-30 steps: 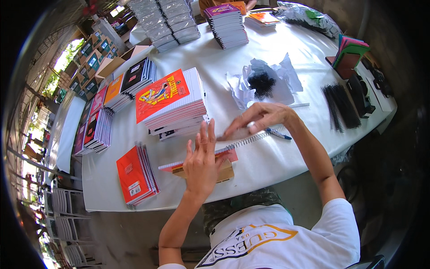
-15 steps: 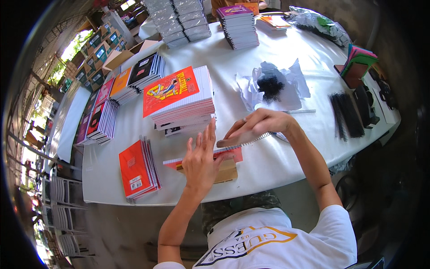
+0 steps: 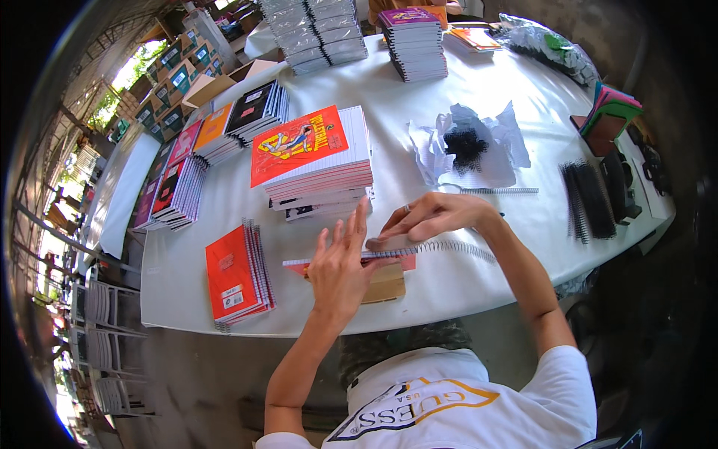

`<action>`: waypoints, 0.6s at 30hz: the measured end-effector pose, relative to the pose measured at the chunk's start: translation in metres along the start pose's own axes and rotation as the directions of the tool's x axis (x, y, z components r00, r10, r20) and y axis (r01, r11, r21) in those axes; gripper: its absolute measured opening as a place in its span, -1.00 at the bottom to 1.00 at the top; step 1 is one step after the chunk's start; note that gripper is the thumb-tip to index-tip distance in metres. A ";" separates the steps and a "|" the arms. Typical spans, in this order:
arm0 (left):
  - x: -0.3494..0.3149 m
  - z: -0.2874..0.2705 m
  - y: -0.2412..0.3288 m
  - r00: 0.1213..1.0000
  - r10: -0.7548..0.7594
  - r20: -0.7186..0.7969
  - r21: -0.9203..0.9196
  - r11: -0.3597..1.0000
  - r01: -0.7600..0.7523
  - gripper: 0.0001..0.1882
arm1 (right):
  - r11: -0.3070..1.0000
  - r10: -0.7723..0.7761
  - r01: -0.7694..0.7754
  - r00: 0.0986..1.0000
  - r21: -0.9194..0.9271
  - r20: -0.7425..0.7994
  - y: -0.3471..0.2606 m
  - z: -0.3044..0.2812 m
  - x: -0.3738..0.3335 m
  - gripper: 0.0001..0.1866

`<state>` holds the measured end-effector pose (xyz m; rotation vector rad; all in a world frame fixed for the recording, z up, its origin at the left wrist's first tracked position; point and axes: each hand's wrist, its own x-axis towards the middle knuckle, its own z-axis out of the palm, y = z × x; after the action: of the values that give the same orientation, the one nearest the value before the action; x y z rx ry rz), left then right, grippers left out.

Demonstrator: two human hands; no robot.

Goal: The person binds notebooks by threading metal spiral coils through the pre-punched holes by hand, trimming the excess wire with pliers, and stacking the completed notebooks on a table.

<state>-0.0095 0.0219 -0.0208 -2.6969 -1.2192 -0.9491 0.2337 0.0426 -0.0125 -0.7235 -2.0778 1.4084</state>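
A red-covered notebook (image 3: pixel 297 263) stands spine-up near the table's front edge, leaning by a brown cardboard block (image 3: pixel 385 287). My left hand (image 3: pixel 338 258) steadies it, thumb along the near side and long fingers stretched up and away. A silvery spiral coil (image 3: pixel 460 245) runs along the notebook's punched edge, its free end curving out to the right below my right wrist. Fingers bent, my right hand (image 3: pixel 435 215) holds a flat greyish piece (image 3: pixel 396 242) against the coil. What kind of piece it is I cannot make out.
Beyond my hands rises a notebook stack (image 3: pixel 321 165); red notebooks (image 3: pixel 238 277) lie to the left. Crumpled paper (image 3: pixel 493 157) carries a dark pile of small bits. Another coil (image 3: pixel 502 191) lies before it. Black coils (image 3: pixel 587 200) sit right. A person (image 3: pixel 407 6) is across the table.
The view has shifted slightly. The coil's free end, partly behind my right hand before, now curves lower to the right. My left hand stays on the notebook.
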 end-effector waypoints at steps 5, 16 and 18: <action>-0.003 -0.005 -0.008 0.999 -0.025 0.037 0.005 1.000 0.025 0.08 | 0.944 -0.082 0.121 0.987 0.308 -0.137 0.021 -0.005 0.002 -0.47; -0.006 -0.012 -0.016 0.999 -0.039 0.008 0.023 0.999 0.038 0.08 | 0.979 0.094 -0.086 0.995 -0.185 0.035 0.010 0.001 0.035 -0.52; -0.010 -0.013 -0.022 0.999 -0.037 0.004 0.066 0.997 0.036 0.07 | 1.000 0.004 -0.004 1.000 0.019 -0.011 0.010 -0.001 0.034 -0.53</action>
<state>-0.0369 0.0272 -0.0202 -2.6373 -1.2815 -0.8897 0.2117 0.0694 -0.0176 -0.7268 -2.0533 1.4211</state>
